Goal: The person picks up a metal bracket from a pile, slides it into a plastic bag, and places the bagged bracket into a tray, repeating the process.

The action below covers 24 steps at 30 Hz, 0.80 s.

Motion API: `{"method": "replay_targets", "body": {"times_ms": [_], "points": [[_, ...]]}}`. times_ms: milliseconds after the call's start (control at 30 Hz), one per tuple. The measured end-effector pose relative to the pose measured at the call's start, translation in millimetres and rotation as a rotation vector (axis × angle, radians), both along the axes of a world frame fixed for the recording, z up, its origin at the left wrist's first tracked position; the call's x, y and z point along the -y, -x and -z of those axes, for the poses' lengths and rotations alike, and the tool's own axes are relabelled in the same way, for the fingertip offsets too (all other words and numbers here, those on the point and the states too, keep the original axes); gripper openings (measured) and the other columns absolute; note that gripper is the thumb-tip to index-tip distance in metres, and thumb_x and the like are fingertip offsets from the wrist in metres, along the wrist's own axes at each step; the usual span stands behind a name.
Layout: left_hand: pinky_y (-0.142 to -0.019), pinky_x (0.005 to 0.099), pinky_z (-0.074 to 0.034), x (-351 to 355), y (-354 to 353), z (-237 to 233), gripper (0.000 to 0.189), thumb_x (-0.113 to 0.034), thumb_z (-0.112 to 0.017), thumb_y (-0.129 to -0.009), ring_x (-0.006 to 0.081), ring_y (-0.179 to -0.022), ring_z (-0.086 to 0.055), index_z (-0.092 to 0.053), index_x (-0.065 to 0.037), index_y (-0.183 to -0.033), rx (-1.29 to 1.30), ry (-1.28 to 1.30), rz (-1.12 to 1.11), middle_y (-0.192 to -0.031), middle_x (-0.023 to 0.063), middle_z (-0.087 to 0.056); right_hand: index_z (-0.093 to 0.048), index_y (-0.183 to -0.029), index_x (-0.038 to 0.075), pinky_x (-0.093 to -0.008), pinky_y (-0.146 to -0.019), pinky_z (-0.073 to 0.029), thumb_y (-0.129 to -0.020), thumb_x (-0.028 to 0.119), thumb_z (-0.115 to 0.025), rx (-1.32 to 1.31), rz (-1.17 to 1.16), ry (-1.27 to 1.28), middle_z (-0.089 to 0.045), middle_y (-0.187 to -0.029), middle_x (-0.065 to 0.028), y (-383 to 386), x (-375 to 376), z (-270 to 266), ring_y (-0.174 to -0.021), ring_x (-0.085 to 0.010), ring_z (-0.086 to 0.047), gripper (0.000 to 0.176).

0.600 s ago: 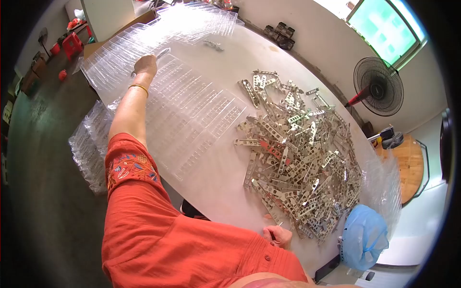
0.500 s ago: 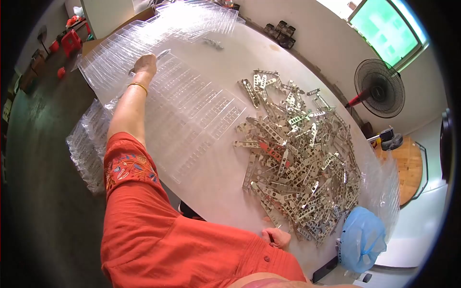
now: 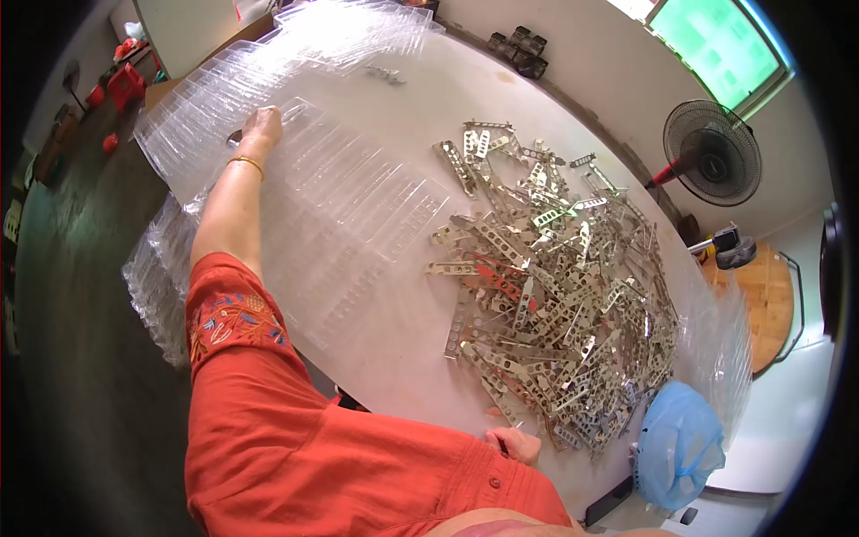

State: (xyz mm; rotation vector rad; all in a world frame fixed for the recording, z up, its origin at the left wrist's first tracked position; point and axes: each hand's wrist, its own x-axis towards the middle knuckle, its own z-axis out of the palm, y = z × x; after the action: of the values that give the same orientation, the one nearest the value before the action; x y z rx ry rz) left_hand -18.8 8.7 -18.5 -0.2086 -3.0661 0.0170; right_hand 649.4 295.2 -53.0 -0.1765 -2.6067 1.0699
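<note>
My left hand (image 3: pixel 262 128), with a bracelet at the wrist, reaches far across the table. Its fingers are closed at the far corner of a clear plastic tray (image 3: pixel 358 174) with rows of moulded slots. Beside that hand, on its far side, lie many more overlapping clear trays (image 3: pixel 201 98). Close to the near table edge, my right hand (image 3: pixel 516 444) rests with curled fingers. What it holds, if anything, is hidden. Next to it spreads a large heap of perforated metal strips (image 3: pixel 564 295), a few showing red.
A blue plastic bag (image 3: pixel 678 447) sits at the right end of the table (image 3: pixel 403 358). Stacked clear trays (image 3: pixel 161 277) stand below the left edge. Small metal pieces (image 3: pixel 385 75) lie near the far side. A black fan (image 3: pixel 713 152) stands beyond the table.
My left hand has drawn back slightly toward me, and the tray corner beside it sits lower. My right hand stays by the table edge. The whole view has shifted a little.
</note>
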Motion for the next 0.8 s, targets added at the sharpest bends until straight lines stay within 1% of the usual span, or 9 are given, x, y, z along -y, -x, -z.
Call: {"method": "replay_targets", "body": {"times_ms": [233, 300, 333, 367, 433, 500, 567, 667, 800], "points": [[-0.095, 0.0433, -0.054, -27, -19, -28, 0.034, -0.008, -0.062, -0.087, 0.0376, -0.114, -0.064, -0.059, -0.001, -0.121, -0.184, -0.079, 0.109, -0.117, 0.0226, -0.066, -0.067, -0.087, 0.010, -0.0315, -0.049, -0.049, -0.084, 0.008, -0.076, -0.013, 0.032, -0.027, -0.065, -0.066, -0.0064, 0, 2, -6, -0.053, -0.0215, -0.064, 0.009], [-0.093, 0.0449, -0.053, -51, -49, -55, 0.030, -0.011, -0.063, -0.088, 0.0371, -0.113, -0.065, -0.059, 0.000, -0.116, -0.224, -0.168, 0.160, -0.116, 0.0224, -0.067, -0.067, -0.086, 0.010, -0.0320, -0.050, -0.050, -0.084, 0.008, -0.076, -0.029, 0.049, -0.042, -0.066, -0.067, -0.0069, -2, 3, -7, -0.055, -0.0227, -0.065, 0.009], [-0.085, 0.0464, -0.055, -61, -63, -65, 0.022, -0.015, -0.067, -0.088, 0.0360, -0.101, -0.069, -0.061, -0.002, -0.105, -0.279, -0.246, 0.226, -0.103, 0.0210, -0.070, -0.067, -0.086, 0.010, -0.0329, -0.051, -0.050, -0.085, 0.009, -0.075, -0.003, 0.035, -0.042, -0.066, -0.068, -0.0073, -3, 1, -7, -0.055, -0.0238, -0.065, 0.008], [-0.085, 0.0464, -0.055, -72, -82, -76, 0.022, -0.015, -0.067, -0.088, 0.0360, -0.101, -0.069, -0.061, -0.002, -0.105, -0.287, -0.252, 0.246, -0.103, 0.0210, -0.070, -0.067, -0.085, 0.009, -0.0337, -0.051, -0.050, -0.085, 0.009, -0.075, 0.025, 0.021, -0.035, -0.066, -0.069, -0.0077, -4, 2, -7, -0.056, -0.0248, -0.065, 0.008], [-0.065, 0.0448, -0.051, -95, -133, -102, 0.020, -0.014, -0.070, -0.088, 0.0357, -0.070, -0.065, -0.055, -0.001, -0.085, -0.416, -0.539, 0.485, -0.075, 0.0185, -0.063, -0.067, -0.085, 0.009, -0.0342, -0.051, -0.050, -0.085, 0.009, -0.075, -0.003, 0.043, -0.027, -0.067, -0.069, -0.0076, -3, 5, -10, -0.056, -0.0251, -0.065, 0.007], [-0.054, 0.0404, -0.044, -112, -211, -137, 0.028, -0.008, -0.073, -0.085, 0.0319, -0.054, -0.051, -0.048, -0.002, -0.076, -0.362, -0.758, 0.685, -0.064, 0.0173, -0.051, -0.067, -0.085, 0.009, -0.0347, -0.052, -0.050, -0.085, 0.010, -0.074, -0.034, 0.059, -0.022, -0.067, -0.070, -0.0074, -2, 6, -11, -0.057, -0.0254, -0.065, 0.007], [-0.050, 0.0372, -0.039, -116, -282, -154, 0.031, -0.004, -0.074, -0.084, 0.0286, -0.051, -0.041, -0.045, -0.003, -0.071, -0.313, -0.826, 0.955, -0.061, 0.0157, -0.043, -0.067, -0.085, 0.008, -0.0349, -0.053, -0.050, -0.086, 0.012, -0.074, -0.029, 0.024, -0.026, -0.067, -0.072, -0.0071, -3, 5, -12, -0.058, -0.0256, -0.065, 0.008], [-0.043, 0.0367, -0.038, -108, -372, -150, 0.034, -0.002, -0.075, -0.082, 0.0278, -0.044, -0.043, -0.046, -0.007, -0.064, -0.244, -0.780, 1.271, -0.056, 0.0114, -0.042, -0.068, -0.085, 0.008, -0.0346, -0.054, -0.051, -0.086, 0.013, -0.073, -0.046, -0.003, -0.073, -0.068, -0.073, -0.0063, -5, 5, -13, -0.060, -0.0249, -0.066, 0.008], [-0.042, 0.0376, -0.038, -108, -455, -113, 0.039, -0.006, -0.077, -0.082, 0.0275, -0.043, -0.046, -0.043, -0.009, -0.063, 0.044, -0.815, 1.401, -0.054, 0.0090, -0.043, -0.068, -0.085, 0.008, -0.0351, -0.055, -0.051, -0.087, 0.015, -0.073, -0.093, 0.007, -0.093, -0.068, -0.074, -0.0063, -6, 6, -16, -0.061, -0.0245, -0.066, 0.008]]}}
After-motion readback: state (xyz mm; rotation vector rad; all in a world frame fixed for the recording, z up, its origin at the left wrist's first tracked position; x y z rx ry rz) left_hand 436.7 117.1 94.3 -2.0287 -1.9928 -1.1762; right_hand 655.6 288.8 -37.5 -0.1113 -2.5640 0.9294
